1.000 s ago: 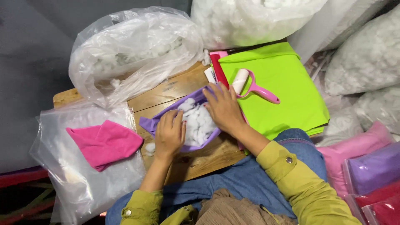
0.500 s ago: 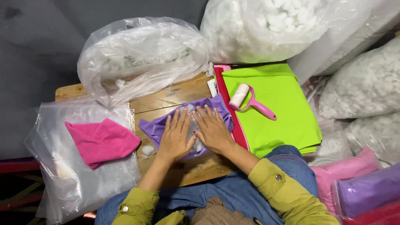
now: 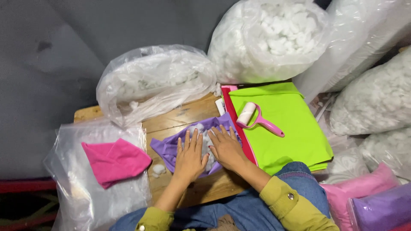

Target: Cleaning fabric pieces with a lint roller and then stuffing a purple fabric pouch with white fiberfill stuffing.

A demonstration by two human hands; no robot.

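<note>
Both hands lie flat and open on a purple fabric pouch (image 3: pixel 171 147) stuffed with white cotton, mid-table: left hand (image 3: pixel 189 159) beside right hand (image 3: pixel 227 149), gripping nothing. Pressing appears underway; closing the pouch would demand firmer pinching.

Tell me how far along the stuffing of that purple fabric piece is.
Done: white stuffing already sits inside the purple fabric piece on the wooden table. In hand: the left hand and right hand lie flat on it, side by side, pressing it down. Left: stuffing shows at its top edge, a stray tuft lies beside it, and the stack of green fabric with the lint roller on it lies untouched.
</note>
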